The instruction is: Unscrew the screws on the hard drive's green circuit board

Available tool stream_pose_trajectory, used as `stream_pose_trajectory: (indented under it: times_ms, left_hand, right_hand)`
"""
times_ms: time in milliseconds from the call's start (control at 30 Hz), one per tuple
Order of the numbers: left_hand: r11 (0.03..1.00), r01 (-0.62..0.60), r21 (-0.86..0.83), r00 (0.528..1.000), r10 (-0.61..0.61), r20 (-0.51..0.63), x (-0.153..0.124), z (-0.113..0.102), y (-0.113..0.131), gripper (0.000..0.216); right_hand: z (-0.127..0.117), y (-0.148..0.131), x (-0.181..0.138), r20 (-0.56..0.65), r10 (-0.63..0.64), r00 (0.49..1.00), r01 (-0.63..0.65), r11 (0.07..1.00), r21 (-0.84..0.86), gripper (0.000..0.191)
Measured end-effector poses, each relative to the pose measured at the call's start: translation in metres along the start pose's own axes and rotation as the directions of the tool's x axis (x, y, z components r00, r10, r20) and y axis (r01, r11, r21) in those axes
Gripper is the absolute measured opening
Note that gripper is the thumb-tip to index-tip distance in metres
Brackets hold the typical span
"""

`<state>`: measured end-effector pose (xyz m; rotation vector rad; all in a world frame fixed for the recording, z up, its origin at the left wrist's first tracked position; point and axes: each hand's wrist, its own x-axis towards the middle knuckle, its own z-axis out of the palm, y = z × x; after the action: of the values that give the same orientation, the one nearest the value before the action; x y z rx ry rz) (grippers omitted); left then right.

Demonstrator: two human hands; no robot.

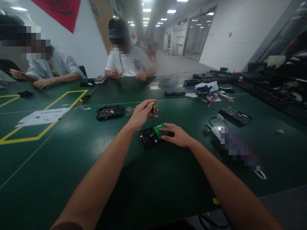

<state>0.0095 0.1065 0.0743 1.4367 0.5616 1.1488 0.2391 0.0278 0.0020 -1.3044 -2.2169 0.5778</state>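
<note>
Between my hands lies a black hard drive with a green circuit board on its upper face. My left hand is closed around a small screwdriver with a yellow and black handle. Its thin shaft points down at the drive's far edge; whether the tip touches a screw is too small to tell. My right hand grips the right end of the drive, fingers and thumb over the board, and hides that end.
Left stands another opened drive beside a loose circuit board. To the right are a third drive and a pouch-like item, partly blurred out. A screwdriver and cloths lie farther back. Two people sit across the green table.
</note>
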Motion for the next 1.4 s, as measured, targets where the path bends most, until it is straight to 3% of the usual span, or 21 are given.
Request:
stream_pose_trajectory:
  times_ms: [267, 533, 833, 1400]
  left_hand:
    - [0.986, -0.078, 0.149, 0.995, 0.085, -0.044, 0.0005, -0.0005, 0.0000, 0.024]
    - [0.989, -0.089, 0.116, 0.996, 0.089, 0.008, -0.0014, 0.0018, 0.0009, 0.030]
    - [0.999, 0.002, 0.033, 1.000, -0.003, 0.025, -0.0004, -0.0010, 0.0041, 0.024]
    - [0.990, -0.036, 0.134, 0.999, 0.033, 0.025, -0.0020, -0.0009, 0.0053, 0.028]
  right_hand:
    - [-0.0023, -0.0027, -0.0009, 0.009, 0.011, 1.000, -0.011, 1.000, 0.025, 0.053]
    - [-0.0004, -0.0005, -0.0006, -0.007, 0.014, 1.000, -0.014, 0.999, 0.042, 0.051]
    - [-0.0022, -0.0031, -0.0001, 0.014, 0.013, 1.000, -0.014, 1.000, 0.014, 0.055]
    - [-0.0010, -0.0013, -0.0005, -0.005, 0.006, 1.000, -0.006, 0.999, 0.051, 0.051]
